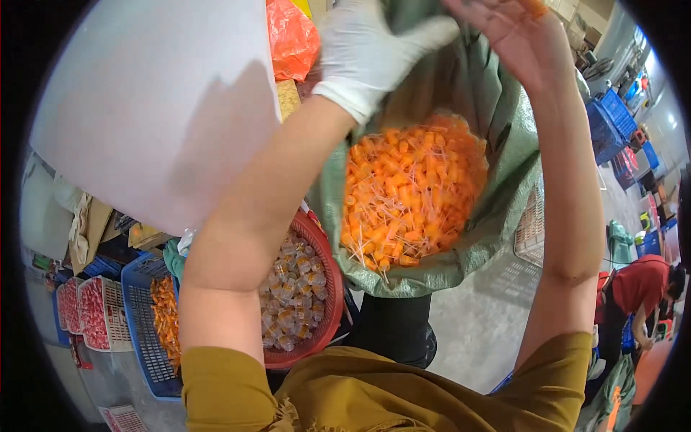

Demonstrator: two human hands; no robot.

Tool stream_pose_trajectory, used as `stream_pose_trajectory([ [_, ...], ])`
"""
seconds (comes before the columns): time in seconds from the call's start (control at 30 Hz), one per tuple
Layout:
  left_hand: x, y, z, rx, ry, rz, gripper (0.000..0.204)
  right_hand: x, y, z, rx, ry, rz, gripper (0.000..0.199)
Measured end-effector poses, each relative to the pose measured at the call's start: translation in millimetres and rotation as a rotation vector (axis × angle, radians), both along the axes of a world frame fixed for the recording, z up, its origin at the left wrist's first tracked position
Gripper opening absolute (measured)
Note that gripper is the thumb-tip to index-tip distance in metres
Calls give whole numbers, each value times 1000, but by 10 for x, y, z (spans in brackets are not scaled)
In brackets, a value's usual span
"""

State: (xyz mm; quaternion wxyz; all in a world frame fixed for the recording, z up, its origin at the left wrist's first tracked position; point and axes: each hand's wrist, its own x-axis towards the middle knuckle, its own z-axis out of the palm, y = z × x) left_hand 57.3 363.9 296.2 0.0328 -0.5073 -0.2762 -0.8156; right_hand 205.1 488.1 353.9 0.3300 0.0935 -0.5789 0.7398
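Note:
A green woven sack (515, 194) stands open before me, holding a heap of small orange plastic caps (407, 187) with thin clear stems. My left hand (360, 57), in a white glove, is over the sack's far left side, thumb spread away from the palm. Its fingertips run out of the picture at the top. My bare right hand (515, 32) is raised over the far right side, its stretched fingers smeared by motion and partly cut off. An orange bit (534, 7) shows beside it. I see nothing gripped in either hand.
Left of the sack sits a red basket (335, 288) of small clear pieces. A white surface (158, 93) fills the upper left, near an orange-red plastic bag (293, 43). A blue crate (137, 309) holds orange pieces. At far right, a person in red (637, 288) bends over.

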Motion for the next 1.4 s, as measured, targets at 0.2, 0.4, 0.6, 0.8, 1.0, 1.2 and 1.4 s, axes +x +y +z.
stream_pose_trajectory([
  [0.2, 50, -117, 115, -478, 430, 646, 26, 455, -511, -263, 1078, -458, -874, 34],
  [0.4, -828, 3, -131, 53, 447, 211, 29, 1424, 365, -1274, 1081, -622, -961, 67],
  [0.6, -974, -6, -52, -453, -8, 476, 37, 2229, 778, -1478, 423, -778, -761, 78],
  [0.8, -739, 44, 165, -283, -191, -256, 41, 713, -569, -713, 1344, -347, -1065, 103],
  [1.0, -436, -486, 296, -525, -314, -390, 41, -295, -484, -501, 1276, -461, -1397, 34],
  [1.2, -3, -1404, -1614, -899, 313, 563, 101, -173, 892, -315, 873, -461, -1530, 32],
  [1.4, -98, -1591, -1978, -1269, 202, 253, 64, 318, 1417, 251, 621, -564, -1474, 45],
])
